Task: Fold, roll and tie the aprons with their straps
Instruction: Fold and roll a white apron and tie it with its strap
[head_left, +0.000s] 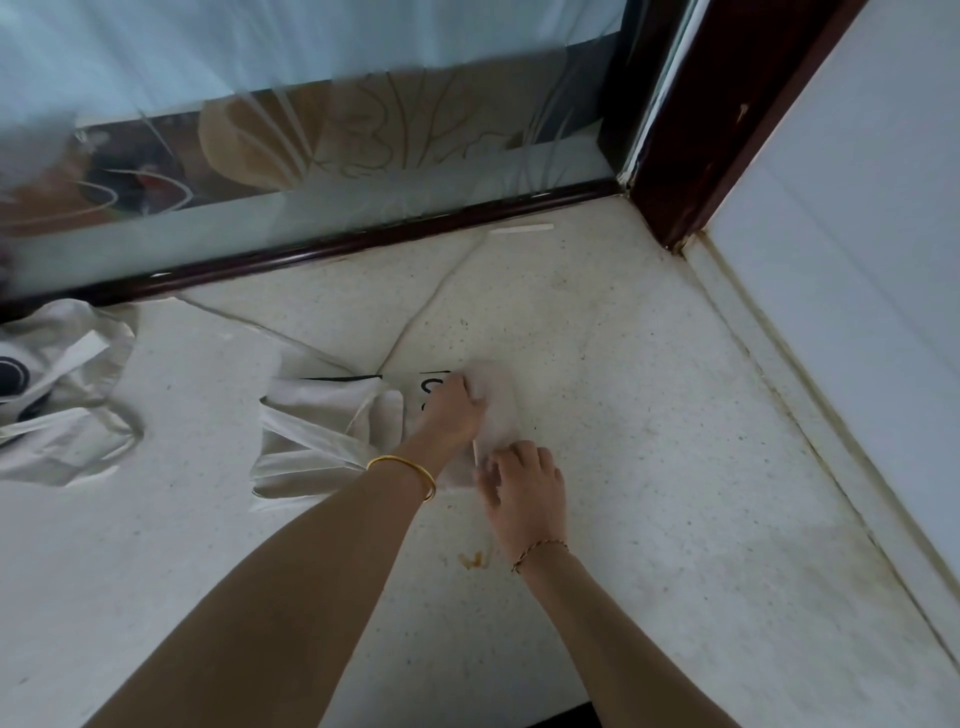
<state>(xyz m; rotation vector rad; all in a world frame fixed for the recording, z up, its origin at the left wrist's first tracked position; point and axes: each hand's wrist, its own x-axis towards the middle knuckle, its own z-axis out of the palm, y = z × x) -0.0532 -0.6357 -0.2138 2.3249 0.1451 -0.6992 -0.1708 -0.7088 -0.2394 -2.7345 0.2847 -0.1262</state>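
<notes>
Speckled counter (649, 415): left hand (452, 410) and right hand (524, 483) grip rolled apron (496, 415).

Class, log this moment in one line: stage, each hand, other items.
stage: rolling apron | left hand: grips rolled end | right hand: grips rolled end | other: second apron crumpled, left

You worked on a white speckled stone table (649, 415), cracked in long lines (431, 306), w/ a yellowish stain (470, 559) near you. Behind it stood an etched glass pane (363, 130) in a dark wood frame (363, 241). A plain pale wall (857, 208) ran along the rt side. Light was soft, even.
</notes>
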